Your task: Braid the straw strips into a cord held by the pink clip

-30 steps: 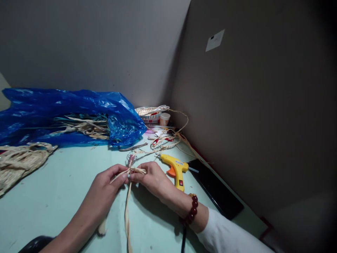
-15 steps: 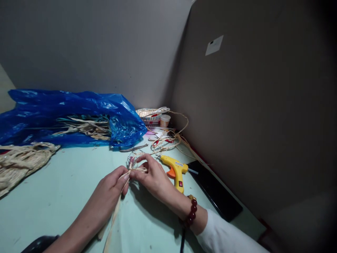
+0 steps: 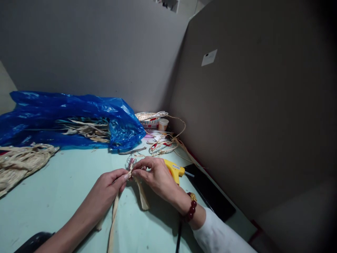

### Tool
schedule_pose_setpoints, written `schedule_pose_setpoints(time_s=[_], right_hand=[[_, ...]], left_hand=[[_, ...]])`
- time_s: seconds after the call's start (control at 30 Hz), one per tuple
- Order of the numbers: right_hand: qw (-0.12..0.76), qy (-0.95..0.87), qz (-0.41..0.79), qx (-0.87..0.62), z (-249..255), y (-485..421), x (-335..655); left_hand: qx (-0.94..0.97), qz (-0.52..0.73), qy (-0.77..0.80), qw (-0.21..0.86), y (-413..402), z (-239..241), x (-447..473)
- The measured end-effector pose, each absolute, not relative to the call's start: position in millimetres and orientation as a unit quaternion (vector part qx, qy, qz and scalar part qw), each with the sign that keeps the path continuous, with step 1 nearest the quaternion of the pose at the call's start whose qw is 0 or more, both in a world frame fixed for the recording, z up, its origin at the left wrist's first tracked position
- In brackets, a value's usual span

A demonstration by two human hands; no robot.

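Pale dried-fibre strips come together in a small twisted or braided bit [image 3: 131,170] between my fingertips. My left hand [image 3: 110,184] is closed on it, thumb against the forefinger, and one long strip [image 3: 113,221] trails from beneath toward the near edge. From the other side, my right hand [image 3: 159,179] pinches the strips right beside the left fingertips. A shorter strip end [image 3: 142,198] hangs below the right fingers. Just beyond the fingertips is a small reddish piece with thin wire [image 3: 131,161], its kind unclear. The right hand partly hides a yellow glue gun [image 3: 174,168].
A blue plastic bag [image 3: 126,130] of dried strips lies at the back left, a woven piece [image 3: 23,165] in front of it. Behind are a basket [image 3: 147,121], a paper cup [image 3: 163,124] and tangled cord [image 3: 181,131]. A black flat object [image 3: 213,193] lies right, along the partition.
My right hand has turned over the strips and now covers more of the glue gun. The short strip end that pointed right now hangs down toward me. The view has tilted slightly upward.
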State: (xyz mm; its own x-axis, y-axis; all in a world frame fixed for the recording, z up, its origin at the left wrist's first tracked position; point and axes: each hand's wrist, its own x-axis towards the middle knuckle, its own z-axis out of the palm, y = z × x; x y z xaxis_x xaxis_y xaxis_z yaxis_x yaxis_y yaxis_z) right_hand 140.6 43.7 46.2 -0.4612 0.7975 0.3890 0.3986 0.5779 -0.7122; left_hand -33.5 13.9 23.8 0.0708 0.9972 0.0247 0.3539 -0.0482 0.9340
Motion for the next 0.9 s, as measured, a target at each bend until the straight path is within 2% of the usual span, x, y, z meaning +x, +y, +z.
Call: schedule_pose_setpoints(time_s=[0.2,0.47,0.7,0.8,0.9], right_hand=[[0.342,-0.865,0.146,-0.337,51.9,45.5,145.3],[0.196,-0.937,-0.038,-0.286,49.5,46.1,144.9],[0.192,-0.92,-0.132,-0.315,44.4,36.5,140.5],[0.212,-0.91,-0.122,-0.334,38.6,34.4,135.6],[0.277,-0.881,-0.014,-0.384,32.4,35.9,127.6]], left_hand=[[0.6,0.412,0.549,0.411,18.0,22.7,-39.3],[0.539,0.404,0.562,0.48,18.8,20.8,-41.5],[0.593,0.422,0.542,0.42,19.4,21.7,-39.2],[0.6,0.414,0.557,0.398,18.4,21.7,-37.9],[0.596,0.422,0.561,0.39,16.8,25.3,-33.8]])
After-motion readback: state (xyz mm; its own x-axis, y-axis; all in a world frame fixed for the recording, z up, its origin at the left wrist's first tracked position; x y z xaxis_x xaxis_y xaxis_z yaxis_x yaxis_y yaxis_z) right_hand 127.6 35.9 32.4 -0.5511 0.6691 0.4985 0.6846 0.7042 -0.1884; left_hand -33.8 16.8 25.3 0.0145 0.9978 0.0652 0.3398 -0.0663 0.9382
